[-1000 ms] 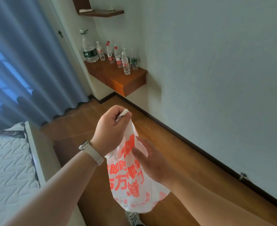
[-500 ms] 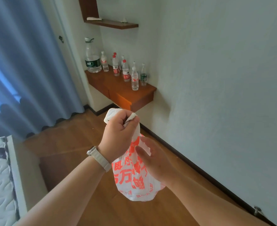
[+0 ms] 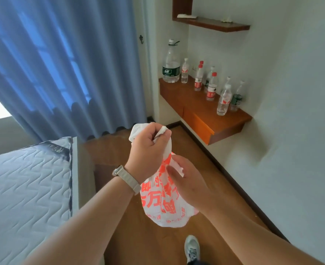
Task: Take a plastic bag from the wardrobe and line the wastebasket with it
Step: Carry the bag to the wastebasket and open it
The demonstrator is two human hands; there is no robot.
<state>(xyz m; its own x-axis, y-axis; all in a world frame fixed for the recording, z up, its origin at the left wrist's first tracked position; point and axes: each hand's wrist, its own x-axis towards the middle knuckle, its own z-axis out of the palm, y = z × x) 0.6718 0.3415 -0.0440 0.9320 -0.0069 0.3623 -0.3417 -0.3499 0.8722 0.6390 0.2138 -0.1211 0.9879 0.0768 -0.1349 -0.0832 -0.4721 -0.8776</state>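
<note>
Since the earlier frames the view has swung left, so more of the mattress [image 3: 24,184] and the blue curtain [image 3: 58,60] now fill the left of the frame, while the bag has stayed between the hands at centre. On the mattress corner there is a dark label, its writing too blurred to read. At centre, the left hand [image 3: 148,148] is clenched round the bunched top of the white plastic bag [image 3: 163,203], which hangs in the air above the wooden floor [image 3: 157,245]. Just right of it, the right hand [image 3: 184,180] pinches a fold of the film. No wastebasket is in view. To do this step well, I judge the hands should work the two layers apart at the mouth before the bag reaches the basket. Large orange Chinese characters cover the bag; "万" reads clearly. At upper right, bottles [image 3: 211,87] with red and green labels stand on the wall bench [image 3: 196,104].
</note>
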